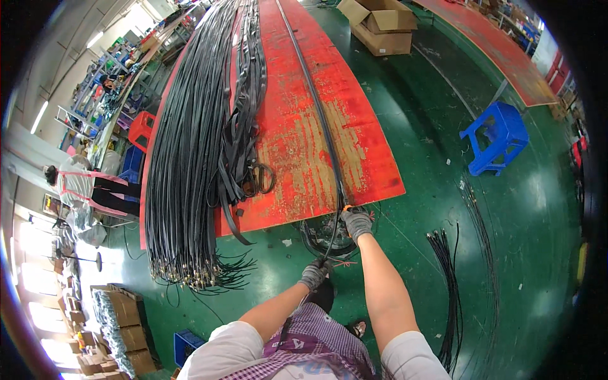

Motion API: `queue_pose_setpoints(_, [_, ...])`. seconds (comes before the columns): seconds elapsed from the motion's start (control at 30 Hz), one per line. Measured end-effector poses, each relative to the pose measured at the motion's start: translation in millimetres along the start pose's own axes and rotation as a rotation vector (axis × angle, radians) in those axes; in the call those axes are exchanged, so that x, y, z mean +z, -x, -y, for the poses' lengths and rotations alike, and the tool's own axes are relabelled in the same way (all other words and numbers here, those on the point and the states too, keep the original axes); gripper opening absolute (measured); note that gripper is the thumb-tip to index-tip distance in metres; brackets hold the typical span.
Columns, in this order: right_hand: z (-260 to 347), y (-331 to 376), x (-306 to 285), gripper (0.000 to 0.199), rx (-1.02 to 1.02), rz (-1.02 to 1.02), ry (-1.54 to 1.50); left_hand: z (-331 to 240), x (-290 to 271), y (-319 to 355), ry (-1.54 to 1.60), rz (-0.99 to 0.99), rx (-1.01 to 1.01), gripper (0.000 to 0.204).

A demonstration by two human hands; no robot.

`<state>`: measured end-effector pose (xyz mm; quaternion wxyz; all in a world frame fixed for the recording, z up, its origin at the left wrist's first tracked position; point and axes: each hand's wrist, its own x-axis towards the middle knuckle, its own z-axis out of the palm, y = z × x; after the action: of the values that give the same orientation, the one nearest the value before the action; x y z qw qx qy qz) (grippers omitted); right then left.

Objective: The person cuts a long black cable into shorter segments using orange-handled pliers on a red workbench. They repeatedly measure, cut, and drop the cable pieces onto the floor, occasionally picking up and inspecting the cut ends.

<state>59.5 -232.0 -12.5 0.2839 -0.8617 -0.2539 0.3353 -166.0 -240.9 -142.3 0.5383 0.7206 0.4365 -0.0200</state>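
Note:
Both my hands wear grey gloves. My left hand (315, 273), below the table's front edge, is closed around a thin black cable (334, 233). My right hand (356, 225) is closed at the table's front edge, where the long black sleeving (323, 120) ends. A small orange piece (348, 208) shows at its fingertips; its kind is too small to tell. The sleeving runs straight back along the red table (373, 152). Beneath my hands a coil of dark cable (310, 235) is partly hidden by them.
A thick bundle of black cables (190, 158) hangs over the table's left front, beside loose flat black strips (237, 139) and scissors (263, 178). Right on the green floor are more black cables (451, 285), a blue stool (497, 136) and a cardboard box (380, 38). Another person (82, 183) stands left.

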Motion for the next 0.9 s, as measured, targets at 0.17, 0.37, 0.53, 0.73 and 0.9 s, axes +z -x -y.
queue_pose_setpoints(0.17, [-15, -9, -8, 0.034, 0.032, 0.104, 0.035, -90, -28, 5, 0.278, 0.015, -0.116, 0.027])
queue_pose_setpoints(0.37, [-17, -10, 5, 0.037, -0.126, -0.024, 0.044, -126, -41, -21, 0.104, 0.039, 0.286, 0.026])
queue_pose_setpoints(0.53, [3, 2, -9, 0.042, -0.079, 0.084, 0.114, -122, -45, -30, 0.374, 0.131, -0.186, 0.031])
queue_pose_setpoints(0.73, [-7, -3, -5, 0.017, -0.229, 0.035, 0.377, -110, -42, -16, -1.554, 0.054, 0.568, 0.054])
queue_pose_setpoints(0.9, [-24, -18, 8, 0.025, -0.29, 0.07, 0.374, -141, -43, -12, 0.104, 0.311, -0.059, 0.047])
